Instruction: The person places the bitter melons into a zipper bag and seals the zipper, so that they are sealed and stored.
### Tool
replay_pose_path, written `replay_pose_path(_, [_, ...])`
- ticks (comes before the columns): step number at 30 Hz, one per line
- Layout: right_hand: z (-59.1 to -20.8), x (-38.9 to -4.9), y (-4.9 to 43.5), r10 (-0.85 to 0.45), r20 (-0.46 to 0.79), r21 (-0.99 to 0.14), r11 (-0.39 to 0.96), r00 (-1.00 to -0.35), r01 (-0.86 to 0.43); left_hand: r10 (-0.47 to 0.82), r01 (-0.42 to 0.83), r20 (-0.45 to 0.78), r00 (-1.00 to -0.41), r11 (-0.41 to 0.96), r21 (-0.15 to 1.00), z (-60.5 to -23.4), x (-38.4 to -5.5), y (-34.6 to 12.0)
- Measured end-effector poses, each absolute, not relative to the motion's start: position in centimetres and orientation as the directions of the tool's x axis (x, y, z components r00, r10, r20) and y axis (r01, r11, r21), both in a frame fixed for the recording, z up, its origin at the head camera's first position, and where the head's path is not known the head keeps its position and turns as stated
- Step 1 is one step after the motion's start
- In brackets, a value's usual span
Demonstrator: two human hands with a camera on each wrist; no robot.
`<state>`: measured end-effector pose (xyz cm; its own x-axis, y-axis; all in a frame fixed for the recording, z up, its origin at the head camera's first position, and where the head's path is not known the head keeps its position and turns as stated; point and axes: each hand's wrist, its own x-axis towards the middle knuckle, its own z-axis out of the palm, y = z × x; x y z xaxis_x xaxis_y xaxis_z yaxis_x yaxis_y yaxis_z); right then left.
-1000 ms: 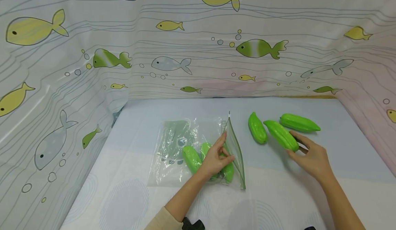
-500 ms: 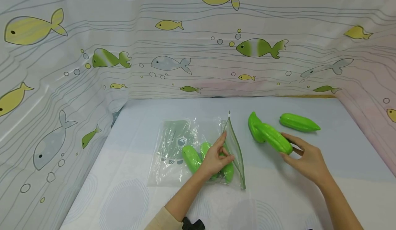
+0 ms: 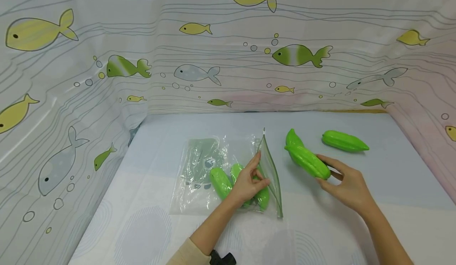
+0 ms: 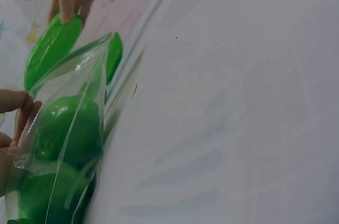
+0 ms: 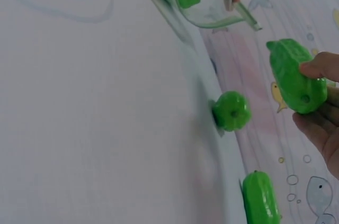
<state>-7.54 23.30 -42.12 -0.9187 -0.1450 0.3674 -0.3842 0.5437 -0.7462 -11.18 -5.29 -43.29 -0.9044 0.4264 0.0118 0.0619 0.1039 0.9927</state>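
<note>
A clear zip bag (image 3: pixel 196 195) lies on the table with several bright green ridged gourds (image 3: pixel 220 183) inside. My left hand (image 3: pixel 246 183) pinches the bag near its mouth, where the green-edged opening gapes to the right. In my right hand (image 3: pixel 347 187) is another green ridged gourd (image 3: pixel 308 160), gripped by its near end between thumb and fingers. The right wrist view shows this held gourd (image 5: pixel 296 73) raised over the table. Its narrow tip points toward the bag, and it overlaps a loose gourd (image 3: pixel 293 137) behind it in the head view.
Another loose gourd (image 3: pixel 344 141) lies at the back right of the table (image 3: pixel 399 170). A fish-printed curtain (image 3: pixel 235 71) encloses the back and sides. A black object (image 3: pixel 222 258) shows by the left sleeve at the front edge.
My right hand has carried the gripped gourd left toward the bag's mouth, in front of the loose gourd there. The left hand and the bag have stayed in place.
</note>
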Motion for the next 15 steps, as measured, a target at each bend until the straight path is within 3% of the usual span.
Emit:
replay_pose_path(7, [-42.0, -7.5, 22.9, -0.152, 0.367, -0.744, 0.544, -0.918, -0.387, 0.429, 0.066, 0.018, -0.903, 0.097, 0.993, -41.8, -10.5, -5.4])
replay_pose_path(15, [-42.0, -7.4, 22.7, -0.159, 0.384, -0.733, 0.547, -0.91, -0.405, 0.422, 0.102, 0.057, -0.905, 0.084, 0.991, -44.9, -11.5, -5.3])
